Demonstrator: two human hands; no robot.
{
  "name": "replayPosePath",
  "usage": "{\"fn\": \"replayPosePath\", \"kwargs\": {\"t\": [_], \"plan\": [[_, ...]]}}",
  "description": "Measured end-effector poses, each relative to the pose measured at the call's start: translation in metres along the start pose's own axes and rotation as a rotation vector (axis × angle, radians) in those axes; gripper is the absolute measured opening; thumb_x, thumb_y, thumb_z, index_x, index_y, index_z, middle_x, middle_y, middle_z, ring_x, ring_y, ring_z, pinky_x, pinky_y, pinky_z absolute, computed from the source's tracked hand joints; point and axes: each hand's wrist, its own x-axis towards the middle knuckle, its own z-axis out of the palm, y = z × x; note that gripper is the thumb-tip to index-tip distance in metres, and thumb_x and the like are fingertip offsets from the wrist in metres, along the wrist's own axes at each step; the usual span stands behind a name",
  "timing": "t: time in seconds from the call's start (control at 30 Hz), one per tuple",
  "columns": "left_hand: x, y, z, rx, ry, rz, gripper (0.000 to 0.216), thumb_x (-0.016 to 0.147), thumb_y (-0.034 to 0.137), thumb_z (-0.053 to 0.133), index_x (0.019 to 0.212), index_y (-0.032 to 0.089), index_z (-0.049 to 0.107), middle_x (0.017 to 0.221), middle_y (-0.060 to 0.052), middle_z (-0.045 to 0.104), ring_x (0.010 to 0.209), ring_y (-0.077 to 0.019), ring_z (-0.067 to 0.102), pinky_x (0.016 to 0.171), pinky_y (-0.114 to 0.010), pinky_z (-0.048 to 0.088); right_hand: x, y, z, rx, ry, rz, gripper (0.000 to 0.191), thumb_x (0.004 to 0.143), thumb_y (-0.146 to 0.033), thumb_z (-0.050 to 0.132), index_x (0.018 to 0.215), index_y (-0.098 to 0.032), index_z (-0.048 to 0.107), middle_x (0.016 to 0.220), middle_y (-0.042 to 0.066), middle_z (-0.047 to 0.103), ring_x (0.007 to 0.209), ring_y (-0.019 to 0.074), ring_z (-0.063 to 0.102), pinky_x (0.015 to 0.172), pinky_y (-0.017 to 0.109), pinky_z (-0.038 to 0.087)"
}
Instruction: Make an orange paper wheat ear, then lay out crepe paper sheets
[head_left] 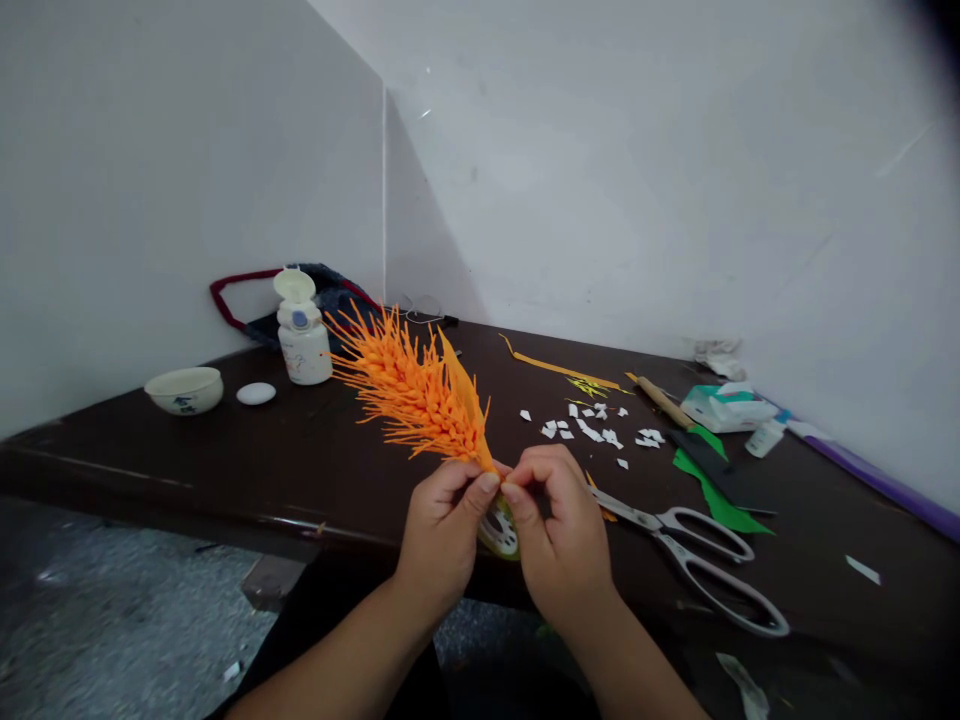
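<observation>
An orange handmade wheat ear (409, 390) with thin bristles tilts up and to the left above the desk's front edge. Beside it stands a pointed orange leaf (463, 392). My left hand (441, 525) pinches the lower stem between thumb and fingers. Right against it, my right hand (561, 530) is closed at the same stem base, fingertips nearly touching the left thumb. What exactly lies between the right fingertips is partly hidden. Below and behind the hands a tape roll (501, 532) with a pale, holed core shows in part.
Large scissors (667, 525) lie right of my hands. Beyond are white paper scraps (589, 428), orange strips (562, 369), green paper (720, 495), a small glue bottle (768, 436) and a tissue pack (727, 408). At left stand a bowl (184, 392) and a white bottle (305, 350).
</observation>
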Motion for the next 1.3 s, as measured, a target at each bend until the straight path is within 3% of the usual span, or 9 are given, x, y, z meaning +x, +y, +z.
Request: {"fn": "replayPosePath", "kwargs": {"t": [0.2, 0.5, 0.7, 0.77, 0.93, 1.13, 1.3], "plan": [[-0.003, -0.004, 0.003, -0.098, 0.003, -0.033, 0.017, 0.079, 0.029, 0.063, 0.068, 0.016, 0.062, 0.070, 0.001, 0.064, 0.063, -0.0095, 0.054, 0.058, -0.018, 0.043, -0.001, -0.003, 0.003, 0.008, 0.003, 0.075, 0.007, 0.085, -0.017, 0.049, 0.079, -0.020, 0.050, 0.081, 0.000, 0.050, 0.072, 0.0132, 0.051, 0.062, 0.025, 0.043], [-0.005, -0.005, 0.000, -0.048, -0.005, 0.001, 0.023, 0.081, 0.027, 0.060, 0.062, 0.016, 0.058, 0.063, 0.003, 0.060, 0.058, -0.0078, 0.052, 0.056, -0.017, 0.042, -0.005, -0.004, 0.004, 0.038, -0.015, 0.270, 0.003, 0.082, -0.020, 0.052, 0.080, -0.021, 0.052, 0.075, 0.000, 0.058, 0.067, 0.0142, 0.056, 0.060, 0.027, 0.046], [-0.006, 0.001, -0.002, 0.144, -0.054, 0.101, 0.004, 0.076, 0.020, 0.063, 0.073, 0.017, 0.063, 0.076, -0.001, 0.065, 0.072, -0.0128, 0.059, 0.065, -0.022, 0.046, -0.007, -0.002, 0.001, 0.096, 0.006, 0.319, 0.008, 0.080, -0.018, 0.055, 0.087, -0.023, 0.054, 0.074, -0.002, 0.057, 0.065, 0.0135, 0.058, 0.060, 0.027, 0.048], [-0.006, 0.002, -0.002, 0.190, -0.061, 0.122, 0.003, 0.076, 0.019, 0.062, 0.073, 0.017, 0.062, 0.080, -0.002, 0.067, 0.073, -0.0139, 0.060, 0.066, -0.023, 0.046, -0.006, -0.002, 0.000, 0.081, 0.039, 0.286, 0.006, 0.081, -0.018, 0.055, 0.085, -0.022, 0.053, 0.074, -0.003, 0.055, 0.064, 0.0131, 0.057, 0.059, 0.026, 0.047], [-0.004, 0.007, -0.002, 0.336, -0.042, 0.194, 0.007, 0.076, 0.018, 0.059, 0.070, 0.017, 0.062, 0.066, 0.001, 0.062, 0.060, -0.0114, 0.056, 0.057, -0.021, 0.045, -0.004, -0.004, -0.003, -0.021, 0.044, 0.110, 0.009, 0.082, -0.016, 0.055, 0.076, -0.020, 0.060, 0.079, 0.001, 0.057, 0.074, 0.0133, 0.056, 0.065, 0.025, 0.045], [-0.005, 0.016, -0.003, 0.497, -0.093, 0.353, 0.011, 0.078, 0.014, 0.058, 0.081, 0.018, 0.068, 0.081, -0.001, 0.070, 0.074, -0.0125, 0.063, 0.068, -0.022, 0.048, -0.005, -0.007, -0.008, 0.002, 0.016, 0.123, 0.011, 0.084, -0.016, 0.054, 0.077, -0.019, 0.062, 0.079, 0.001, 0.059, 0.073, 0.0125, 0.056, 0.066, 0.023, 0.045], [-0.005, 0.022, -0.006, 0.595, -0.162, 0.462, 0.022, 0.079, 0.014, 0.058, 0.096, 0.021, 0.071, 0.085, -0.003, 0.073, 0.076, -0.0133, 0.066, 0.070, -0.023, 0.050, -0.005, -0.007, -0.015, 0.167, -0.104, 0.180, 0.015, 0.087, -0.018, 0.050, 0.080, -0.019, 0.063, 0.084, 0.002, 0.061, 0.078, 0.0126, 0.058, 0.069, 0.024, 0.046]]}}
